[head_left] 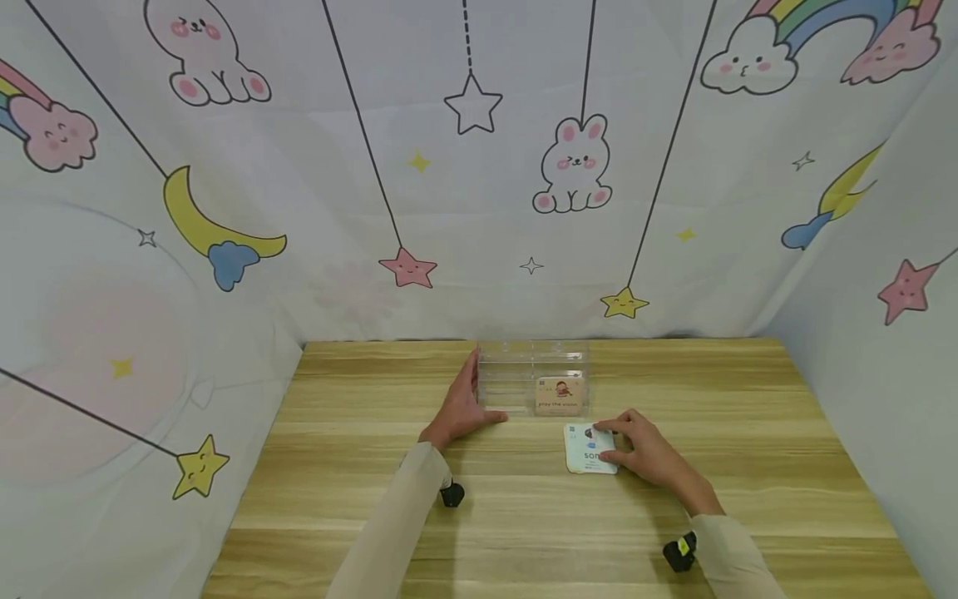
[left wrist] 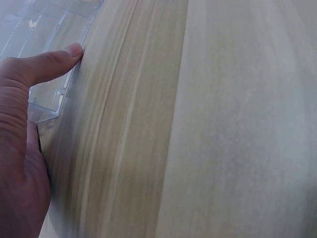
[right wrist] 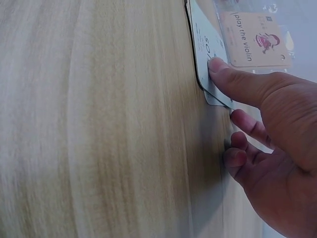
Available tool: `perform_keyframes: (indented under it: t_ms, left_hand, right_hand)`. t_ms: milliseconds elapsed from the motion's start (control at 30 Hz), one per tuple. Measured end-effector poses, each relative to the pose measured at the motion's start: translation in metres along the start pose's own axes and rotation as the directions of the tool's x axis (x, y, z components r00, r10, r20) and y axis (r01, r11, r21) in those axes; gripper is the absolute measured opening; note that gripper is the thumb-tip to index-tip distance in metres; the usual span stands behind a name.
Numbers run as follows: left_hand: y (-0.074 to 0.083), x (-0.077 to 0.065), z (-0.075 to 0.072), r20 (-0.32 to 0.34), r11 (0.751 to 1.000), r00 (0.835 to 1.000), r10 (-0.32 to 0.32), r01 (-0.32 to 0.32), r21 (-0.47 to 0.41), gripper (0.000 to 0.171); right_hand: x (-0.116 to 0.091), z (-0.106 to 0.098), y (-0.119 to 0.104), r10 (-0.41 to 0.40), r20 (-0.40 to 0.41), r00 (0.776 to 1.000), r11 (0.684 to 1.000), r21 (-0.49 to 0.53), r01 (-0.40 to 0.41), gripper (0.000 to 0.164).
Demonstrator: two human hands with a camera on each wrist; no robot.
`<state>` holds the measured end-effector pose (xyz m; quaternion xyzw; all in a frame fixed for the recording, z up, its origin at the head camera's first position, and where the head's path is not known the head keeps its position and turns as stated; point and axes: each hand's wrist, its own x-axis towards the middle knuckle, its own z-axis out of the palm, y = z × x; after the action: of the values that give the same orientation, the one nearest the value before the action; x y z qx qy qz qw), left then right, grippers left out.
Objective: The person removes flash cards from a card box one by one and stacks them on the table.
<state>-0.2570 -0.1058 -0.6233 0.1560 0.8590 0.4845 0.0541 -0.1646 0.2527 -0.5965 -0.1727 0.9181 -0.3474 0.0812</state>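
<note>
A clear plastic case (head_left: 505,378) with several compartments lies on the wooden table near its back edge. One orange card (head_left: 560,396), printed "play the violin", sits in its front right compartment. My left hand (head_left: 460,408) rests against the case's front left corner, fingers straight along the left side and thumb (left wrist: 54,64) stretched along the front edge. In front of the case lies a small stack of pale cards (head_left: 582,456); the top one reads "son", its end covered by my fingers. My right hand (head_left: 647,449) pinches the top card at its right side, thumb (right wrist: 230,79) on its face.
The wood-grain table (head_left: 359,383) extends to both sides and in front. Behind it hangs a white cloth (head_left: 486,208) with stars, rabbits and clouds, and cloth walls stand at left and right. Each wrist wears a small black camera (head_left: 452,495).
</note>
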Motion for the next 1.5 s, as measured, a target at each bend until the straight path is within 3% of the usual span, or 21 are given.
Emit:
perform_keyframes:
  t_ms: [367,967,1500]
  left_hand:
    - [-0.002,-0.001,-0.001,0.001,1.000,1.000,0.006,-0.006,-0.001,0.137]
    - [-0.003,-0.001,0.001,-0.007,1.000,1.000,0.020,-0.020,0.006,0.136]
    - [0.001,-0.002,0.000,-0.013,0.999,0.999,0.042,-0.042,-0.011,0.135]
  right_hand:
    - [0.005,0.002,0.003,-0.012,-0.059,0.998,1.000,0.000,0.012,0.049]
    - [0.034,-0.006,-0.021,-0.089,-0.213,0.973,0.994,0.044,0.101,0.052]
    - [0.043,-0.004,-0.027,0.005,-0.204,0.979,0.995,0.094,0.014,0.051]
